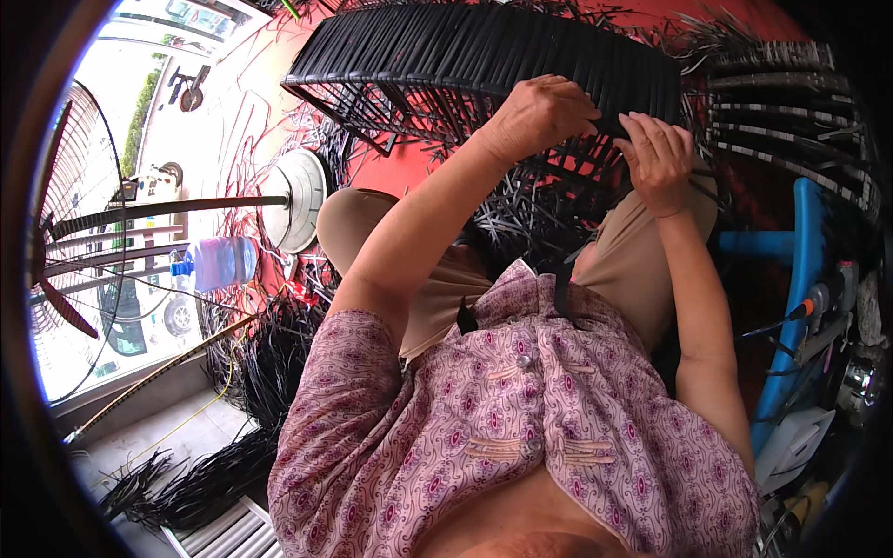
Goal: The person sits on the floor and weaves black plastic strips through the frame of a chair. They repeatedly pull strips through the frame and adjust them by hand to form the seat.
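Fingers (579, 99) of the left hand (539, 110) curl inward — I cannot tell whether on anything; those of the right hand (659, 158) bend loosely, thumb apart. In front stretches the black woven frame (465, 46), probably light and springy — its stiffer-looking rim (372, 78) suits a hold.
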`<state>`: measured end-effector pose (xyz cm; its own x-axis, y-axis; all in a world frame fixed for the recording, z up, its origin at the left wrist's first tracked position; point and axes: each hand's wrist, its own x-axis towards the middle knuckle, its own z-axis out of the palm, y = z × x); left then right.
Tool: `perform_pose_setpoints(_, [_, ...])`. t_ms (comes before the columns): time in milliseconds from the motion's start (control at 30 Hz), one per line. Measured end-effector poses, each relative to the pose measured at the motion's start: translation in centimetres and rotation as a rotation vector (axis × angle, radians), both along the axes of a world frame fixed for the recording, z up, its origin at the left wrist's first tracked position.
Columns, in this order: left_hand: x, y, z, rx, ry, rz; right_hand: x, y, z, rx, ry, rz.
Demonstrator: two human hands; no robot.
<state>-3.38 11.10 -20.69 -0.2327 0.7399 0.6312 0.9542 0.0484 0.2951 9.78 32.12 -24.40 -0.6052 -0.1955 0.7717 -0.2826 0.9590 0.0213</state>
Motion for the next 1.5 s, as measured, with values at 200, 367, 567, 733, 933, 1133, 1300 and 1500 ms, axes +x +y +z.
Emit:
perform_pose_setpoints(200, [0.0, 0.1, 0.1, 0.007, -0.095, -0.017, -0.2, 0.3, -0.1, 0.031, -0.013, 0.026])
perform_pose_setpoints(367, [0.1, 0.2, -0.2, 0.0, -0.122, 0.021, -0.4, 0.2, 1.0, 0.009, -0.038, 0.013])
perform_pose_setpoints(567, [-1.0, 1.4, -0.5, 0.06, -0.14, 0.064, -2.1, 1.0, 0.7, 0.077, 0.024, 0.029])
perform_pose_setpoints(733, [-2.8, 2.6, 0.1, 0.033, -0.198, 0.046, -3.5, 1.7, 0.9, 0.075, 0.015, -0.013])
perform_pose_setpoints(933, [-3.6, 3.2, 0.6, 0.002, -0.325, 0.055, -4.1, 1.8, 1.4, -0.025, 0.001, 0.003])
perform_pose_setpoints(1133, [-3.2, 3.3, 0.8, -0.03, -0.375, 0.073, -3.7, 1.9, 2.0, -0.077, -0.04, 0.05])
perform_pose_setpoints(1300, [-2.4, 2.6, 0.7, -0.046, -0.359, 0.08, -2.7, 0.8, 1.9, -0.092, -0.033, 0.029])
perform_pose_setpoints(1500, [0.5, 1.2, 0.4, -0.003, -0.375, 0.115, -0.3, 1.2, 2.2, -0.514, -0.1, 0.109])
